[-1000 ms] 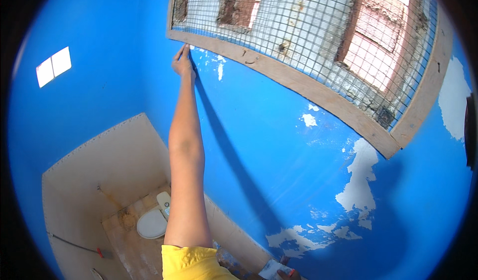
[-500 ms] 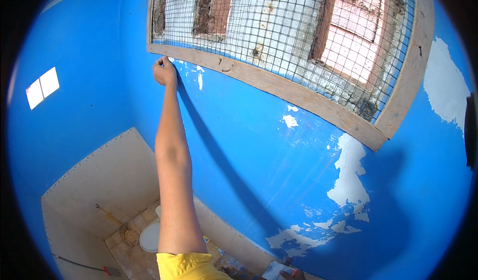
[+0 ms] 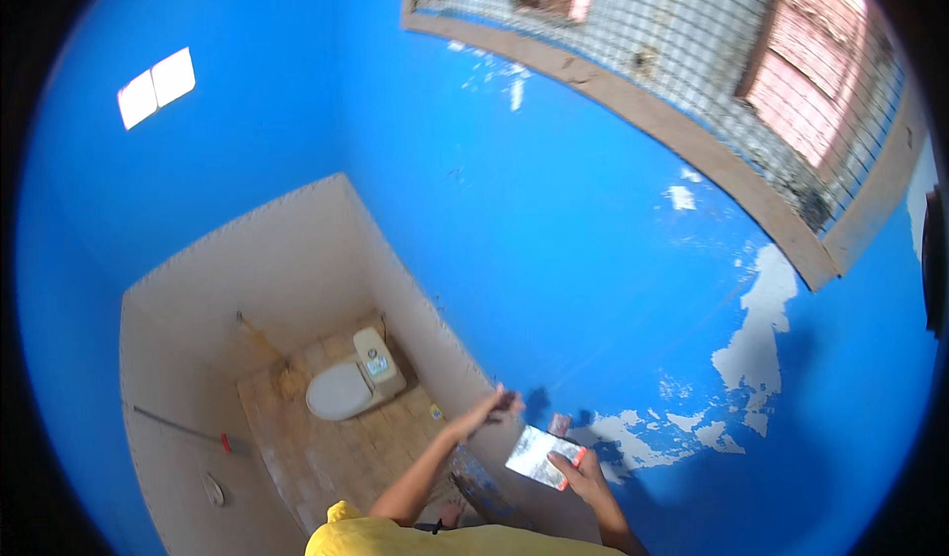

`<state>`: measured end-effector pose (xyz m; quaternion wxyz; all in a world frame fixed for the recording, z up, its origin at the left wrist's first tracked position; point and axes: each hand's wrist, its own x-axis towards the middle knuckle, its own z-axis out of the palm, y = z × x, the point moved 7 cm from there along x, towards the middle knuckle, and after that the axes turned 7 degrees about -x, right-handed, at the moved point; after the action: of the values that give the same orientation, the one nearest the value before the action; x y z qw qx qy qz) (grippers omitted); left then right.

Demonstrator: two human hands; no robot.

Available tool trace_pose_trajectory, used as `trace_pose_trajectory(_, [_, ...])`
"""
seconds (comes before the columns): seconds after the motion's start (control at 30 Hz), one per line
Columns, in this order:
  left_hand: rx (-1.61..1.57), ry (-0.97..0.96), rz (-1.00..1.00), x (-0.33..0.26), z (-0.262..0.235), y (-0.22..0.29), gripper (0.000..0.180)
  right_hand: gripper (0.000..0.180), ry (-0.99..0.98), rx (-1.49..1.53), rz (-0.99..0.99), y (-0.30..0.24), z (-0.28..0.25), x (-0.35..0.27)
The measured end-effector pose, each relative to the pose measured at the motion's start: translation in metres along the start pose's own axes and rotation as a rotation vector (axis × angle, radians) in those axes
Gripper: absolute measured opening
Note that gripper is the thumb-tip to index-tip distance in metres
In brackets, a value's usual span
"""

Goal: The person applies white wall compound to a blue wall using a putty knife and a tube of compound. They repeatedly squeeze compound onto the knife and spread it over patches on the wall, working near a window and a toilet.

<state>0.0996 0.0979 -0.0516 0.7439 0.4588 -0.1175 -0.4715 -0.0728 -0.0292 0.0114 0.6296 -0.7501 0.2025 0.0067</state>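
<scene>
My left hand [image 3: 484, 413] is low in front of me, beside the top of the tiled part of the wall. Its fingers are stretched out, slightly blurred, and nothing shows in them. To its right, my right hand [image 3: 585, 477] grips a flat silvery rectangular plate [image 3: 539, 456] with red at its edge, thumb on top. What kind of tool the plate is, I cannot tell. A small pinkish-brown piece [image 3: 560, 425] shows just past the plate's far edge, against the blue wall [image 3: 554, 289]. White patches [image 3: 633, 437] of bare, peeled surface lie near the plate.
A wood-framed [image 3: 633, 101] wire mesh window is at the upper right. Below on the left stand a pale toilet [image 3: 341, 391] and a tiled floor [image 3: 287, 447]. A rod with a red end [image 3: 224, 443] is by the tiled left wall. A small bright window [image 3: 158, 86] sits upper left.
My left hand has come down from the lower left corner of the window frame to near the plate. The view has shifted, bringing my right hand and the plate fully into sight.
</scene>
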Motion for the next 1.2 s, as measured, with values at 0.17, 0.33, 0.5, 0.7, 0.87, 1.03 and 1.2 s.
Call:
trace_pose_trajectory(0.17, [-0.407,0.05,0.008,-0.069,0.01,-0.042,0.046,0.03,-0.257,-0.26,-0.088,-0.022,0.055,0.031])
trace_pose_trajectory(0.33, [-0.664,0.154,0.206,-0.119,-0.018,-0.037,0.04,0.03,-0.542,-0.379,-0.058,-0.031,0.108,0.033])
trace_pose_trajectory(0.5, [-0.649,0.118,0.151,-0.147,-0.008,-0.078,0.051,0.029,-0.773,-0.263,0.119,-0.013,0.141,0.011])
trace_pose_trajectory(0.7, [-0.86,0.262,0.053,-0.192,0.016,-0.15,0.046,0.029,-0.876,-0.244,0.202,0.046,0.14,-0.038])
trace_pose_trajectory(0.87, [-0.96,0.468,0.13,-0.24,0.002,-0.192,0.031,0.033,-0.841,-0.156,0.16,0.093,0.143,-0.081])
trace_pose_trajectory(1.03, [-1.025,0.617,0.483,-0.308,-0.073,-0.194,0.02,0.028,-0.718,0.054,0.394,0.117,0.094,-0.082])
trace_pose_trajectory(1.2, [-1.018,1.065,0.7,-0.373,-0.103,-0.196,0.017,0.026,-0.458,-0.028,0.28,0.083,0.029,-0.046])
